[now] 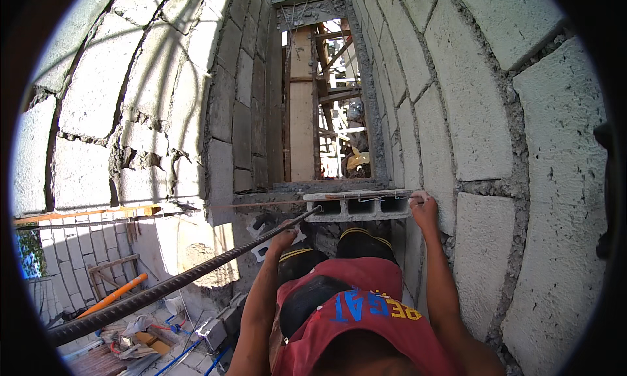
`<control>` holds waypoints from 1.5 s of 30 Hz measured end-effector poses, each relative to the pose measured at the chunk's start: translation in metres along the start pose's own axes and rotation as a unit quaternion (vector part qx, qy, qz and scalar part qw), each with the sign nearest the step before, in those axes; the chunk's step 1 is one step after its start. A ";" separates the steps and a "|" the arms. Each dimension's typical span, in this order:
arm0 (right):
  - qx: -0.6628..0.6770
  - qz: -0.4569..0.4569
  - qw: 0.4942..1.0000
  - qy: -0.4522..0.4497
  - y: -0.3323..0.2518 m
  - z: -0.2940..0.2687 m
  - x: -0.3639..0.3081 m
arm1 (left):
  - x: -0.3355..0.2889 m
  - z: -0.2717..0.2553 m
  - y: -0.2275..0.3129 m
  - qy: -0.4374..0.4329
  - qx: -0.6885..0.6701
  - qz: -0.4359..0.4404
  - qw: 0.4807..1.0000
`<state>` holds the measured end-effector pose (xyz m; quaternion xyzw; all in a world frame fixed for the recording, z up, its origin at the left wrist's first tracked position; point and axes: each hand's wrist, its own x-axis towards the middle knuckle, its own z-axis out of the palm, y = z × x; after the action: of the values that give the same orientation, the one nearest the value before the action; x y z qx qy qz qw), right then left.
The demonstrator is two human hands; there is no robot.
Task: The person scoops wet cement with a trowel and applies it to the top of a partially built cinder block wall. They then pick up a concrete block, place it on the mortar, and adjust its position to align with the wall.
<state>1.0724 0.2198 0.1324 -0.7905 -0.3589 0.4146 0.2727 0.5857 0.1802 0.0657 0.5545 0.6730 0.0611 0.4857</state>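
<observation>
A grey hollow concrete block (344, 217) with its cells facing up lies in front of my legs, at the foot of the wall opening. My right hand (424, 207) is closed at the block's right end, by a thin steel rod (382, 194) along its far edge. A long ribbed rebar (196, 275) slants from the lower left, its far end at the block's left cell. My left hand (283, 237) is closed beside that rebar, left of the block. The rebar partly covers its fingers, and what they grip is unclear.
Block walls rise at left (147, 82) and right (480, 128). Ahead, a narrow opening shows a wooden plank (302, 108) and timber bracing. Low at left are an orange pipe (114, 294), blue tubing and scattered materials. A pale cut block (262, 227) lies behind my left hand.
</observation>
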 end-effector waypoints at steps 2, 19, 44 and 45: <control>-0.097 -0.084 0.991 0.039 0.002 -0.002 0.002 | 0.015 -0.002 0.008 -0.033 0.095 0.008 0.995; -0.353 -0.064 0.933 0.024 0.018 0.004 0.009 | 0.088 0.034 0.016 0.014 0.085 0.132 0.987; -0.251 0.060 0.966 -0.007 0.039 0.040 0.032 | 0.077 0.048 0.047 0.004 -0.047 -0.022 0.999; -0.263 0.058 0.963 -0.015 0.041 0.041 0.033 | 0.077 0.050 0.044 0.007 -0.046 -0.016 0.999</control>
<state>1.0651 0.2273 0.0668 -0.8474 -0.4131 0.3325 0.0248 0.6591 0.2365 0.0218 0.5205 0.6815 0.0878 0.5069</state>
